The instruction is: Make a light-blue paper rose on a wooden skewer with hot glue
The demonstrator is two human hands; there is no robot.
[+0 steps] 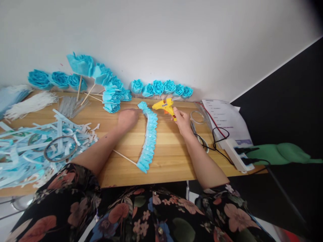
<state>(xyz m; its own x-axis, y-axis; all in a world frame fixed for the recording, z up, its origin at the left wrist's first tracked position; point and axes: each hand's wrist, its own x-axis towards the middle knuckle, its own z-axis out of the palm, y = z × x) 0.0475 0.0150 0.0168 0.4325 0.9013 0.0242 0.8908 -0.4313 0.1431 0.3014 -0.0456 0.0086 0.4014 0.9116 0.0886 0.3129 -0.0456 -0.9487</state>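
Observation:
A yellow hot glue gun (163,105) is gripped in my right hand (183,121), its nozzle pointing left over the far end of a strip. That strip (150,134) is pleated light-blue crepe paper, curving down the table toward me. Small shiny spots show along its inner band. My left hand (128,119) is closed at the strip's far end and appears to pinch it; the fingertips are mostly hidden. A thin wooden stick (125,157) meets the strip's near end and runs off to the left, passing beneath my left forearm.
Finished blue paper roses (157,88) line the wall, several on sticks. Paper scraps (30,148) with a tape ring (60,148) cover the left side. A white power strip (238,154), black cables, printed sheets (227,117) and a green object (280,154) are at right.

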